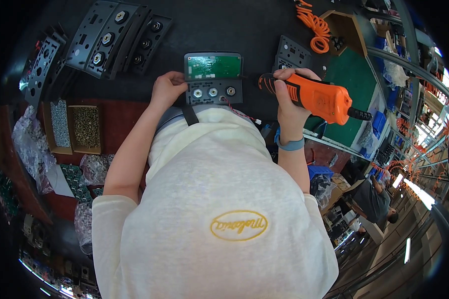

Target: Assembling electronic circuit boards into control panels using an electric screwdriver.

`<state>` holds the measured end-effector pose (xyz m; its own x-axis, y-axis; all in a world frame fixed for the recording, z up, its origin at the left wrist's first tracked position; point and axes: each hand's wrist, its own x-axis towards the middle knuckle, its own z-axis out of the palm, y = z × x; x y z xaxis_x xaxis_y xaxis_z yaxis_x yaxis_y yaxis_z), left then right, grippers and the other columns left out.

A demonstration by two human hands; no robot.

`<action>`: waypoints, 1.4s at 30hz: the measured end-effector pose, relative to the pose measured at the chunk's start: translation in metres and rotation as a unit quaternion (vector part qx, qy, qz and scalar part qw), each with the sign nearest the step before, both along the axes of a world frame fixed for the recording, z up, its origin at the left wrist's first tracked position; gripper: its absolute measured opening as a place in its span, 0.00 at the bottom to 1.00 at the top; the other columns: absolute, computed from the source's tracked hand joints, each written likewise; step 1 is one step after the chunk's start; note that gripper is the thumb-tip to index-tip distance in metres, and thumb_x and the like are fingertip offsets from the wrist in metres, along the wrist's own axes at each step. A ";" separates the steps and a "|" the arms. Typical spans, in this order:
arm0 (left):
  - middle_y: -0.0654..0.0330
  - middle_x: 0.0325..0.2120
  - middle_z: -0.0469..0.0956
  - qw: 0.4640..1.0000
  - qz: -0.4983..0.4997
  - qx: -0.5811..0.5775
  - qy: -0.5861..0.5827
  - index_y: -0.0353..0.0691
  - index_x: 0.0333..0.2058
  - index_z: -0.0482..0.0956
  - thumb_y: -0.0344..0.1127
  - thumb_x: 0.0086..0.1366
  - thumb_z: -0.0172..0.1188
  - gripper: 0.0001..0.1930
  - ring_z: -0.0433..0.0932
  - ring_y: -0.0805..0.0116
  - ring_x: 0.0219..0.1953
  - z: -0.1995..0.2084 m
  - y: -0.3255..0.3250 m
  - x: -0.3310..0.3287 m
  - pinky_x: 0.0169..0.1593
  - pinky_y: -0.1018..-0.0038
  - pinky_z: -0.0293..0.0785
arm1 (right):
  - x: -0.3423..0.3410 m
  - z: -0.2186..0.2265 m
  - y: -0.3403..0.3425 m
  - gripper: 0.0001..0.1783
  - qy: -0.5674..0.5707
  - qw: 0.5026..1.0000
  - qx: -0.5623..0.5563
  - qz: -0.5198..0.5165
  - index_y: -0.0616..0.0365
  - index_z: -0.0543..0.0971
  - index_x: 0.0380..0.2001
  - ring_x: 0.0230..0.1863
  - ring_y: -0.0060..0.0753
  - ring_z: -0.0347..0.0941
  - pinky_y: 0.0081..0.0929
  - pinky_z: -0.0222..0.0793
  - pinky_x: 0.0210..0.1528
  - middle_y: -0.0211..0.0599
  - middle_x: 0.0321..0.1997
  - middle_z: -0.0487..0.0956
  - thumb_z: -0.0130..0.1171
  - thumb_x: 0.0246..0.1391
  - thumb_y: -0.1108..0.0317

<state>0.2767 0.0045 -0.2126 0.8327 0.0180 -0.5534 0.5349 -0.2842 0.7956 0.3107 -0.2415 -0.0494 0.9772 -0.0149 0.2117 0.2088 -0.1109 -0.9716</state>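
Observation:
A grey panel (213,91) with a green circuit board on its upper half and three round sockets along its lower half lies on the black bench in front of me. My left hand (166,88) rests on the panel's left edge and steadies it. My right hand (288,94) grips an orange and black electric screwdriver (314,97), held level just right of the panel, with its tip end toward the panel. A red wire trails from the panel's lower right corner.
Stacks of black socket panels (112,37) lie at the far left, one more panel (292,54) at the right. Trays of screws (86,127) and bagged green boards (75,179) sit at my left. An orange coiled hose (314,27) hangs at the far right. Another person (376,199) works beyond.

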 end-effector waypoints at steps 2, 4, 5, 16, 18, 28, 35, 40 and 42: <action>0.56 0.28 0.81 1.000 0.010 -0.005 -0.005 0.32 0.36 0.79 0.30 0.47 0.61 0.15 0.80 0.68 0.32 0.015 0.001 0.001 0.40 0.75 0.74 | 0.000 0.004 0.004 0.24 0.010 1.000 -0.014 0.016 0.59 0.64 0.44 0.39 0.30 0.72 0.31 0.70 0.47 0.37 0.33 0.74 0.57 0.43 0.86; 0.55 0.28 0.81 0.999 -0.004 -0.018 -0.030 0.31 0.35 0.79 0.30 0.47 0.61 0.15 0.80 0.68 0.32 0.012 -0.002 0.007 0.39 0.75 0.74 | 0.000 0.002 0.003 0.22 0.015 1.000 -0.006 0.021 0.59 0.64 0.43 0.40 0.32 0.71 0.34 0.68 0.50 0.37 0.34 0.73 0.56 0.45 0.86; 0.55 0.28 0.81 0.999 -0.015 -0.010 -0.036 0.31 0.35 0.79 0.31 0.47 0.62 0.15 0.80 0.67 0.32 0.015 -0.004 0.008 0.39 0.74 0.74 | 0.001 0.003 0.000 0.22 0.006 1.000 0.003 0.015 0.59 0.64 0.44 0.40 0.32 0.71 0.35 0.69 0.49 0.37 0.34 0.73 0.56 0.45 0.86; 0.59 0.28 0.78 0.994 -0.046 -0.008 -0.099 0.29 0.37 0.77 0.29 0.51 0.61 0.14 0.75 0.72 0.30 -0.063 0.008 -0.002 0.36 0.76 0.72 | -0.046 0.023 -0.050 0.27 -0.038 0.968 0.139 -0.204 0.60 0.64 0.49 0.38 0.23 0.72 0.25 0.69 0.45 0.33 0.36 0.75 0.61 0.46 0.79; 0.65 0.25 0.75 0.995 -0.011 -0.090 -0.045 0.32 0.35 0.76 0.26 0.53 0.61 0.10 0.70 0.79 0.25 -0.088 0.029 -0.005 0.29 0.83 0.66 | -0.064 0.051 -0.063 0.26 0.010 0.950 0.142 -0.277 0.60 0.65 0.49 0.38 0.22 0.72 0.24 0.68 0.45 0.31 0.34 0.75 0.61 0.46 0.79; 0.62 0.27 0.74 0.998 -0.043 -0.031 -0.029 0.33 0.39 0.74 0.30 0.57 0.59 0.12 0.71 0.77 0.23 -0.030 0.010 0.023 0.27 0.82 0.69 | -0.182 0.035 -0.237 0.12 -0.010 0.796 0.405 -0.450 0.59 0.67 0.37 0.34 0.34 0.73 0.42 0.73 0.38 0.40 0.30 0.73 0.56 0.50 0.71; 0.53 0.30 0.76 0.996 0.094 -0.003 0.004 0.29 0.42 0.74 0.30 0.63 0.53 0.12 0.71 0.65 0.28 0.080 -0.042 0.017 0.32 0.71 0.71 | -0.223 -0.008 -0.376 0.10 0.086 0.744 0.423 -0.510 0.58 0.68 0.31 0.30 0.38 0.72 0.47 0.71 0.32 0.37 0.28 0.72 0.56 0.44 0.76; 0.52 0.42 0.74 0.998 0.053 -0.032 -0.017 0.31 0.51 0.70 0.36 0.62 0.53 0.20 0.71 0.60 0.39 0.143 -0.133 0.011 0.42 0.67 0.69 | -0.237 -0.075 -0.478 0.12 0.253 0.737 0.278 -0.562 0.57 0.69 0.28 0.22 0.34 0.70 0.43 0.69 0.24 0.33 0.20 0.70 0.60 0.38 0.78; 0.53 0.42 0.74 0.999 0.039 -0.033 -0.017 0.32 0.51 0.70 0.36 0.62 0.53 0.20 0.71 0.61 0.39 0.157 -0.176 0.005 0.43 0.67 0.68 | -0.236 -0.110 -0.514 0.13 0.292 0.704 0.265 -0.591 0.59 0.69 0.29 0.20 0.34 0.70 0.42 0.69 0.20 0.35 0.20 0.71 0.61 0.38 0.77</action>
